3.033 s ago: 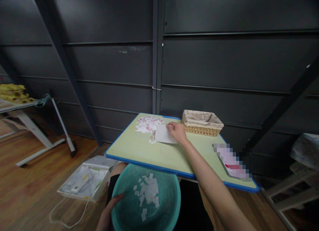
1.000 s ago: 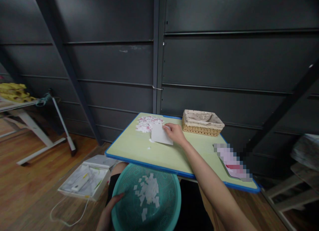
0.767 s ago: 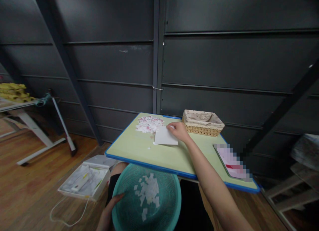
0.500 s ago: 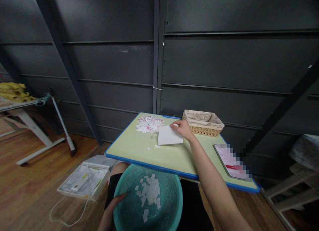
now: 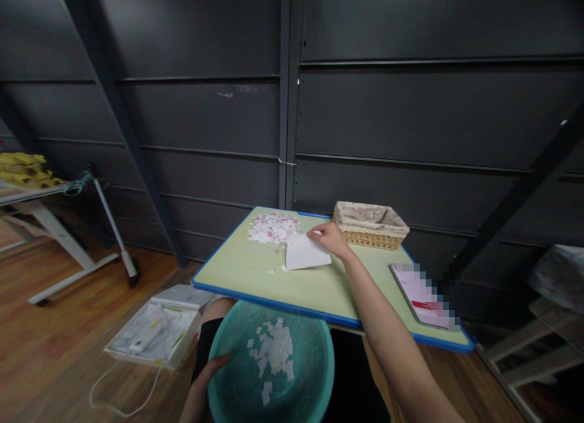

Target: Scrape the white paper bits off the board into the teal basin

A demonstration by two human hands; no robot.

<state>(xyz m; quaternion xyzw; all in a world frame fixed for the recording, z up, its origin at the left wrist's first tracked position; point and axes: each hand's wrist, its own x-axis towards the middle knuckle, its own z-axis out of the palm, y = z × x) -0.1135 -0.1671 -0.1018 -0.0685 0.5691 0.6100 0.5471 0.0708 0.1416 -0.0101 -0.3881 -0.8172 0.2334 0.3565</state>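
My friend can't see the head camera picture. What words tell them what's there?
A person's right hand holds a white card at a pale green table, near a pile of scraps. The left hand holds a turquoise basket with white pieces inside. A wicker basket stands behind.

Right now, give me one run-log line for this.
left hand: holding colander | right hand: pinching card over table | colander: scraps inside | table: pile of scraps, basket
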